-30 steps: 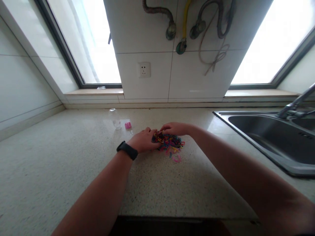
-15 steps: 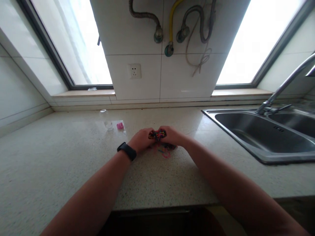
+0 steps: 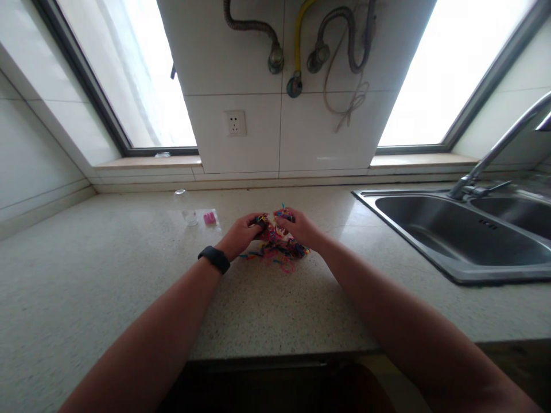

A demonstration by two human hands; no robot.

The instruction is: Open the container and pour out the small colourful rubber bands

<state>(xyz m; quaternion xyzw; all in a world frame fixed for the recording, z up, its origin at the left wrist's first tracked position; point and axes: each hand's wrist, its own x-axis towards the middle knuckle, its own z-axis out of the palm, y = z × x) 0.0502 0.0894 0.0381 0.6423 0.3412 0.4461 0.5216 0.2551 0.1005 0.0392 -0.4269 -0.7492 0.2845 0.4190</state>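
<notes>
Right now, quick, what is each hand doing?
Left hand: closed on a bunch of the colourful rubber bands.
Right hand: closed on the same bunch, lifted a little off the countertop.

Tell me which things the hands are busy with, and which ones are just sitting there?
Busy with:
- left hand and right hand, both gripping a bunch of colourful rubber bands
- loose bands under them on the counter

Just sitting there:
- small clear bottle
- pink thing beside it
- sink and tap
- wall socket
- hoses
</notes>
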